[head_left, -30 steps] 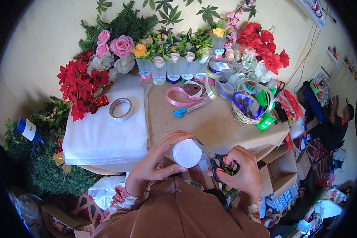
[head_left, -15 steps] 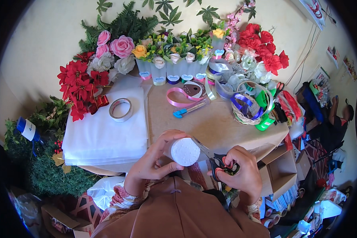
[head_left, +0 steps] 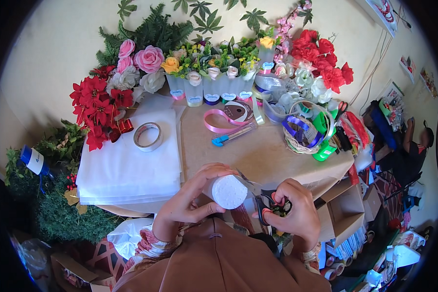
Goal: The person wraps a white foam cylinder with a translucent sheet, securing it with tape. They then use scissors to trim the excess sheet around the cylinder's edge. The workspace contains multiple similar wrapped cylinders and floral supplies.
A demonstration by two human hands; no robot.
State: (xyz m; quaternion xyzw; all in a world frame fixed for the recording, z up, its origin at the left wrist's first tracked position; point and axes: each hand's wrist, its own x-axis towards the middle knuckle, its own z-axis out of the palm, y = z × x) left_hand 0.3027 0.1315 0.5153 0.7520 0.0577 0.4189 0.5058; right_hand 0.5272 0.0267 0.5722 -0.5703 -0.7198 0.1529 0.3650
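Observation:
My left hand (head_left: 192,194) is wrapped around a round piece of white foam (head_left: 229,191), its flat, pitted face turned up toward me. What looks like a clear film or sleeve surrounds its side. In my right hand (head_left: 297,207) is a pair of scissors (head_left: 264,207) with black and orange handles, fingers through the loops. The blades point up and left, right beside the foam's edge. Whether they touch it or the clear film, I cannot tell. Both hands are at the near edge of the table (head_left: 219,155).
White translucent sheets (head_left: 126,180) lie left, topped by a tape roll (head_left: 147,136). Pink ribbon (head_left: 213,119) and a blue cutter (head_left: 233,135) lie ahead. Potted artificial flowers (head_left: 211,87) line the back. A wicker basket (head_left: 297,143) stands right; a cardboard box (head_left: 343,209) sits below.
The foam has shifted slightly right and down in my left hand's grip. The scissors have moved only a little, and their blades sit at a slightly different angle beside it.

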